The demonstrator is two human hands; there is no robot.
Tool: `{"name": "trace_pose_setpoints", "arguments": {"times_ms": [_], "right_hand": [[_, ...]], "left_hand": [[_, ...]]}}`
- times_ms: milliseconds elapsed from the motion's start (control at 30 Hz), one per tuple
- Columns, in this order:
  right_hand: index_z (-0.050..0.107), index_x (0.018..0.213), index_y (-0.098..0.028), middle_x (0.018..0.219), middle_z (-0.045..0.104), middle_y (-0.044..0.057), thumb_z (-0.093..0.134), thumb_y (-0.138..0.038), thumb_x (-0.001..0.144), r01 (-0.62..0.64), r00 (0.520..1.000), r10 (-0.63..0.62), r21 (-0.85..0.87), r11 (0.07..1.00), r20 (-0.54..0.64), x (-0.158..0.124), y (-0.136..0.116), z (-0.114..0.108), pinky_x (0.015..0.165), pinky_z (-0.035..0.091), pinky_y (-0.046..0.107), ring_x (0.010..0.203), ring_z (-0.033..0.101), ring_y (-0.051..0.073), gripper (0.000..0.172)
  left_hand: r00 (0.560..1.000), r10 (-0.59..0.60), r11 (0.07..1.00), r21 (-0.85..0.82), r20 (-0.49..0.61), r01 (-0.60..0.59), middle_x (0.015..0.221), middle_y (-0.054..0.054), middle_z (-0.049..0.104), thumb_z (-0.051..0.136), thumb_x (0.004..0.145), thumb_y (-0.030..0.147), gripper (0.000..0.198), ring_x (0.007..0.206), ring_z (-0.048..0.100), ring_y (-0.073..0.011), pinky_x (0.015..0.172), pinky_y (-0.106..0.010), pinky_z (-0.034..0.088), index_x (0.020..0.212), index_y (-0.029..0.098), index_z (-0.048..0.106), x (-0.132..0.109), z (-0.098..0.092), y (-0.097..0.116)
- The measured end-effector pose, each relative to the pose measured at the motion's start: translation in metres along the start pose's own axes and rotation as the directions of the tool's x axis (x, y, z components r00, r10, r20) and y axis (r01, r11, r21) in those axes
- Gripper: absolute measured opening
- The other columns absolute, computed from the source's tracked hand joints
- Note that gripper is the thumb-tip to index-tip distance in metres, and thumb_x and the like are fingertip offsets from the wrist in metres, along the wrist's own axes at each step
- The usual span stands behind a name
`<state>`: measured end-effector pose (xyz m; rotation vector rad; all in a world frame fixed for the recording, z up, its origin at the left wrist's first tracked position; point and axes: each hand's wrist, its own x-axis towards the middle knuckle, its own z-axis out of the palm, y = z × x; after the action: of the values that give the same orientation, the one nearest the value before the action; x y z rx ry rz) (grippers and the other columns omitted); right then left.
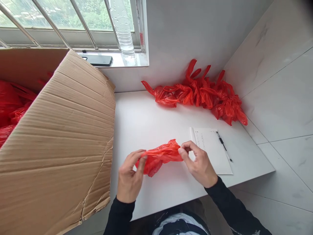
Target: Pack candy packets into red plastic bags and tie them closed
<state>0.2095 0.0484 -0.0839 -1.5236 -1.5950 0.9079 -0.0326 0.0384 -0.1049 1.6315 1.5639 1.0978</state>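
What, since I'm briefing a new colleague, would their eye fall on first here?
The red plastic bag stands out, pinched between the left hand and right hand over the white table. Behind it, a pile of tied red bags lies against the back wall. A big cardboard box fills the left side, with more red plastic inside.

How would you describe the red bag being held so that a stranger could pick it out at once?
Find the white table beside the big cardboard box. Near its front edge, the left hand and right hand pinch one red bag between them. Unlike the pile of red bags against the wall, it alone is held.
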Motion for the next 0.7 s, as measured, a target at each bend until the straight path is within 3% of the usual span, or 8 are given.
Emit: {"name": "trace_pose_setpoints", "arguments": {"times_ms": [100, 200, 267, 367, 467, 533, 633, 700], "right_hand": [[0.054, 0.091, -0.024, 0.091, 0.061, 0.000, 0.050, -0.040, 0.099, -0.117, 0.987, 0.128, 0.106, 0.987, -0.094, -0.003, 0.014, -0.011, 0.081, 0.046, 0.033, 0.086, 0.058, 0.017, 0.019], [0.053, 0.108, -0.025, 0.106, 0.060, 0.002, 0.058, -0.041, 0.095, -0.099, 0.990, 0.111, 0.132, 0.986, -0.086, -0.007, 0.013, -0.011, 0.092, 0.045, 0.035, 0.099, 0.057, 0.019, 0.021], [0.054, 0.117, -0.027, 0.096, 0.059, -0.001, 0.064, -0.041, 0.091, -0.069, 0.997, 0.070, 0.092, 0.993, -0.013, -0.009, 0.006, -0.008, 0.091, 0.045, 0.034, 0.093, 0.057, 0.018, 0.031], [0.061, 0.096, -0.024, 0.079, 0.056, -0.003, 0.059, -0.043, 0.095, -0.069, 0.997, 0.066, 0.075, 0.995, 0.041, -0.006, -0.001, -0.008, 0.075, 0.044, 0.030, 0.076, 0.054, 0.016, 0.019], [0.056, 0.088, -0.023, 0.072, 0.052, -0.003, 0.048, -0.045, 0.100, -0.152, 0.977, 0.174, 0.174, 0.973, -0.123, -0.004, 0.006, -0.015, 0.061, 0.041, 0.029, 0.064, 0.048, 0.014, 0.027], [0.055, 0.092, -0.023, 0.077, 0.053, -0.002, 0.049, -0.043, 0.100, -0.141, 0.943, 0.190, 0.192, 0.971, -0.272, -0.006, 0.009, -0.020, 0.065, 0.043, 0.030, 0.069, 0.050, 0.015, 0.022], [0.055, 0.103, -0.024, 0.097, 0.057, 0.001, 0.059, -0.026, 0.095, 0.122, 0.852, -0.053, 0.099, 0.988, -0.521, -0.016, -0.002, -0.021, 0.083, 0.047, 0.034, 0.090, 0.057, 0.018, 0.009], [0.053, 0.109, -0.026, 0.099, 0.058, 0.001, 0.059, -0.014, 0.093, 0.355, 0.847, -0.292, 0.063, 0.933, -0.445, -0.022, -0.020, -0.019, 0.086, 0.048, 0.036, 0.094, 0.058, 0.018, 0.021]], "left_hand": [[0.983, -0.052, 0.999, -0.025, -0.179, 0.048, 0.119, -0.008, 0.069, 0.058, 0.097, 0.031, 0.023, 0.114, 0.063, -0.0230, 0.102, -0.040, 0.047, 0.113, 0.024, 0.072, 0.001, -0.007, -0.005], [0.986, 0.115, 0.992, 0.071, -0.117, -0.107, 0.134, -0.008, 0.061, 0.062, 0.094, 0.027, 0.036, 0.127, 0.055, -0.0244, 0.108, -0.042, 0.042, 0.129, 0.026, 0.064, 0.002, -0.002, 0.007], [0.973, 0.222, 0.969, 0.129, -0.069, -0.212, 0.131, -0.008, 0.062, 0.068, 0.090, 0.023, 0.031, 0.126, 0.055, -0.0245, 0.103, -0.039, 0.046, 0.121, 0.025, 0.069, 0.004, 0.004, 0.019], [0.951, 0.270, 0.957, 0.151, -0.153, -0.248, 0.118, -0.008, 0.066, 0.069, 0.089, 0.018, 0.013, 0.115, 0.061, -0.0235, 0.094, -0.037, 0.050, 0.100, 0.023, 0.074, 0.006, 0.006, 0.028], [0.898, 0.254, 0.962, 0.189, -0.360, -0.197, 0.111, -0.008, 0.063, 0.070, 0.087, 0.016, 0.015, 0.106, 0.061, -0.0231, 0.093, -0.038, 0.048, 0.100, 0.022, 0.076, 0.003, -0.002, 0.031], [0.877, 0.208, 0.974, 0.170, -0.432, -0.147, 0.101, -0.005, 0.063, 0.071, 0.086, 0.017, 0.020, 0.094, 0.060, -0.0203, 0.085, -0.036, 0.048, 0.104, 0.024, 0.076, -0.004, -0.008, 0.035], [0.940, 0.040, 0.996, -0.061, -0.339, -0.065, 0.091, -0.001, 0.068, 0.064, 0.092, 0.022, 0.021, 0.074, 0.060, -0.0155, 0.070, -0.030, 0.048, 0.109, 0.028, 0.074, -0.016, -0.013, 0.047], [0.971, -0.064, 0.975, -0.220, -0.229, 0.013, 0.090, -0.001, 0.068, 0.057, 0.096, 0.027, 0.016, 0.075, 0.060, -0.0158, 0.069, -0.029, 0.048, 0.102, 0.026, 0.072, -0.021, -0.014, 0.058]]}}
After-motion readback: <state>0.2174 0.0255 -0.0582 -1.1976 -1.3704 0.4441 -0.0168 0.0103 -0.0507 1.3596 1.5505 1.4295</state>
